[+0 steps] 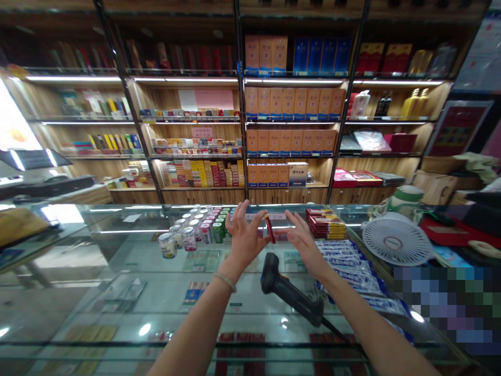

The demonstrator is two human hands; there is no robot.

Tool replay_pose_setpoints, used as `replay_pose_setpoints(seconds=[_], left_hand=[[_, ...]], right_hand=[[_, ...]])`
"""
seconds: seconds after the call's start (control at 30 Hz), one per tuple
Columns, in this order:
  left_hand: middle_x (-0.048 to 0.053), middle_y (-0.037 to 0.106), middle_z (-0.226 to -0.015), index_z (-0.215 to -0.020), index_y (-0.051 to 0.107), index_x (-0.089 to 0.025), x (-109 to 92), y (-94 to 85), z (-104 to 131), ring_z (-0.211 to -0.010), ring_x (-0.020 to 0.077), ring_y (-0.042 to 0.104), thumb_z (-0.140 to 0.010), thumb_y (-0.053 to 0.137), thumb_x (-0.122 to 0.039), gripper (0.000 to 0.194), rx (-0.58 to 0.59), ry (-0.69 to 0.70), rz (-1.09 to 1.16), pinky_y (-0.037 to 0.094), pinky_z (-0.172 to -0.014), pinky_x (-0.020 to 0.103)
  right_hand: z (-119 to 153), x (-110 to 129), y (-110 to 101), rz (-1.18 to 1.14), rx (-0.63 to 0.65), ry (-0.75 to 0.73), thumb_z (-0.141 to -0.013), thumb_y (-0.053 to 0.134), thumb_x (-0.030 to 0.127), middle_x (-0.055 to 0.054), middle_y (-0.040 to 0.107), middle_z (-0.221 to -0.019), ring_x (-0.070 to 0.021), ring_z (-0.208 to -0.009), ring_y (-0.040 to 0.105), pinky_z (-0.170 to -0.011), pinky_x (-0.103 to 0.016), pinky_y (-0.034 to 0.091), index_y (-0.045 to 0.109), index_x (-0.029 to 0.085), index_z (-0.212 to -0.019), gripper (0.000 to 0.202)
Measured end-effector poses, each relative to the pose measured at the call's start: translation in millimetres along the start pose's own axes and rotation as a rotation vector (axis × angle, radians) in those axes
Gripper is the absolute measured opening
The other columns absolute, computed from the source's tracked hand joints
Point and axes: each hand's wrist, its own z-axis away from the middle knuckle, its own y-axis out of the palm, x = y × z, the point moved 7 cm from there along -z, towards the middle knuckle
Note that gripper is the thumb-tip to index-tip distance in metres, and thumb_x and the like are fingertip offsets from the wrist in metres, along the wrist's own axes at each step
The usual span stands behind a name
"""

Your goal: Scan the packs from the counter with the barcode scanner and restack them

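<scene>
Between the thumb and fingers of my left hand [246, 235] a small, slim red item with a yellow end [270, 230] is held upright, slightly tilted, above the glass counter. What kind of thing it is I cannot make out. My right hand [307, 243] hovers just right of it, fingers stretched out and apart, holding nothing. Below both hands a black barcode scanner [291, 292] lies on the glass, its cable running toward the lower right. A stack of red and yellow packets [325, 224] sits just beyond my right hand.
Rows of small jars and cans [190, 237] stand left on the glass counter [156, 292]. Blue and white packets [352, 266] lie fanned out on the right, near a white fan [395, 240]. Behind the counter, lit shelves hold orange boxes [293, 104] and many small packs [203, 172].
</scene>
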Motion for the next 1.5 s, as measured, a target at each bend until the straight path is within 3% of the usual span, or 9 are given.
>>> replay_pose_setpoints(seconds=[0.17, 0.33, 0.63, 0.83, 0.97, 1.2, 1.37, 1.5], left_hand=[[0.012, 0.017, -0.167, -0.129, 0.067, -0.035, -7.6, -2.1, -0.8, -0.15, 0.0441, 0.025, -0.074, 0.083, -0.051, 0.059, 0.044, 0.032, 0.112, 0.017, -0.12, 0.063], [0.013, 0.018, -0.167, -0.132, 0.066, -0.032, -22.3, 2.0, 3.0, -0.151, 0.0462, 0.022, -0.076, 0.081, -0.056, 0.062, 0.132, 0.12, 0.172, 0.015, -0.121, 0.066], [0.011, 0.006, -0.17, -0.134, 0.064, -0.031, -17.8, 8.0, 6.1, -0.153, 0.0457, 0.016, -0.074, 0.077, -0.066, 0.072, 0.169, 0.163, 0.221, 0.007, -0.123, 0.064], [0.011, 0.013, -0.169, -0.143, 0.056, -0.03, -6.4, 9.0, 5.8, -0.154, 0.0424, 0.017, -0.071, 0.078, -0.07, 0.086, 0.136, 0.098, 0.267, 0.005, -0.124, 0.063], [0.011, 0.01, -0.17, -0.143, 0.056, -0.033, -0.4, 13.8, 4.9, -0.154, 0.0428, 0.017, -0.065, 0.083, -0.069, 0.09, 0.147, 0.06, 0.239, 0.004, -0.124, 0.064], [0.028, 0.012, -0.168, -0.156, 0.037, -0.021, 21.2, 18.6, -0.2, -0.156, 0.0448, 0.015, -0.056, 0.087, -0.071, 0.123, 0.191, -0.077, 0.094, 0.011, -0.121, 0.067], [0.025, 0.016, -0.169, -0.156, 0.04, -0.026, 6.7, 11.9, -0.8, -0.156, 0.0447, 0.016, -0.053, 0.09, -0.066, 0.121, 0.187, 0.04, -0.017, 0.001, -0.122, 0.066], [0.019, 0.017, -0.17, -0.149, 0.05, -0.033, -5.6, 9.9, 1.4, -0.156, 0.0449, 0.016, -0.056, 0.091, -0.063, 0.107, 0.174, 0.113, -0.052, -0.003, -0.122, 0.067]], right_hand=[[-9.9, -38.8, -10.8, -0.021, -0.029, 0.173, -0.09, 0.049, 0.077, -0.001, 0.03, -0.168, -0.0257, -0.159, 0.014, -0.128, -0.058, 0.008, 0.066, 0.037, -0.134, 0.062], [-11.2, -65.7, 0.5, -0.098, 0.061, 0.306, -0.084, 0.057, 0.077, 0.0, 0.023, -0.171, -0.0263, -0.16, 0.003, -0.128, -0.058, 0.004, 0.07, 0.036, -0.129, 0.062], [-12.7, -60.9, -0.4, -0.286, 0.031, 0.297, -0.078, 0.069, 0.07, -0.002, 0.031, -0.167, -0.0262, -0.16, 0.006, -0.128, -0.053, 0.005, 0.078, 0.031, -0.112, 0.053], [-12.4, -49.2, -7.9, -0.296, -0.033, 0.277, -0.074, 0.072, 0.073, -0.005, 0.04, -0.163, -0.0281, -0.159, 0.011, -0.128, -0.052, 0.003, 0.081, 0.029, -0.099, 0.052], [-12.7, -45.8, -9.0, -0.304, -0.065, 0.278, -0.071, 0.073, 0.073, -0.005, 0.04, -0.164, -0.0274, -0.159, 0.014, -0.128, -0.05, 0.005, 0.081, 0.028, -0.093, 0.05], [-14.0, -60.1, -20.7, -0.229, -0.203, 0.28, -0.075, 0.067, 0.073, -0.006, 0.04, -0.163, -0.0271, -0.158, 0.016, -0.129, -0.048, 0.006, 0.078, 0.026, -0.084, 0.049], [-14.7, -64.0, -23.7, -0.09, -0.205, 0.264, -0.081, 0.061, 0.071, -0.005, 0.038, -0.165, -0.0269, -0.156, 0.02, -0.128, -0.05, 0.009, 0.076, 0.025, -0.086, 0.049], [-13.4, -62.8, -22.2, -0.029, -0.214, 0.255, -0.082, 0.06, 0.072, -0.005, 0.039, -0.164, -0.0289, -0.155, 0.022, -0.128, -0.053, 0.009, 0.076, 0.026, -0.086, 0.05]])
